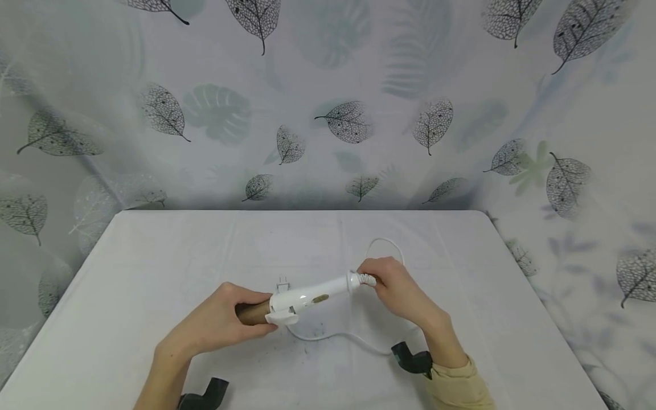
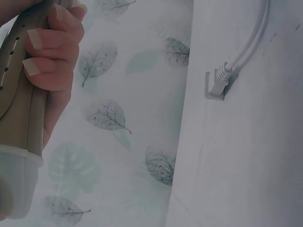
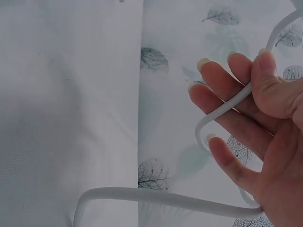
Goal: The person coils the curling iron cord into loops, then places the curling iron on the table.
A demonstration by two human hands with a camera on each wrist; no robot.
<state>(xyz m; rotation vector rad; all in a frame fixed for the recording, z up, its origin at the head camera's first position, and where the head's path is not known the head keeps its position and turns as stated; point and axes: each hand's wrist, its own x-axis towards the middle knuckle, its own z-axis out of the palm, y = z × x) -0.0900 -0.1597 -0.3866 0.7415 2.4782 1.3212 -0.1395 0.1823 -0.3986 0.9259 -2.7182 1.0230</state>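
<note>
A curling iron (image 1: 310,296) with a glossy white handle and a brown barrel is held above the white table. My left hand (image 1: 225,322) grips the brown barrel, and its fingers curl round the side with the row of small holes (image 2: 10,59). My right hand (image 1: 400,290) is at the handle's far end, by the ribbed cord sleeve (image 1: 366,279). In the right wrist view, the thumb pinches the white power cord (image 3: 227,106) against the fingers, while the little finger stands apart. The cord loops on beyond this hand.
On the table (image 1: 154,256), the two-pin plug (image 1: 283,286) lies behind the curling iron. More of the cord (image 1: 353,337) curves in front. Small dark specks dot the tabletop there. Leaf-patterned curtains (image 1: 318,74) hang at the back and sides. Black wrist mounts (image 1: 412,360) sit on both forearms.
</note>
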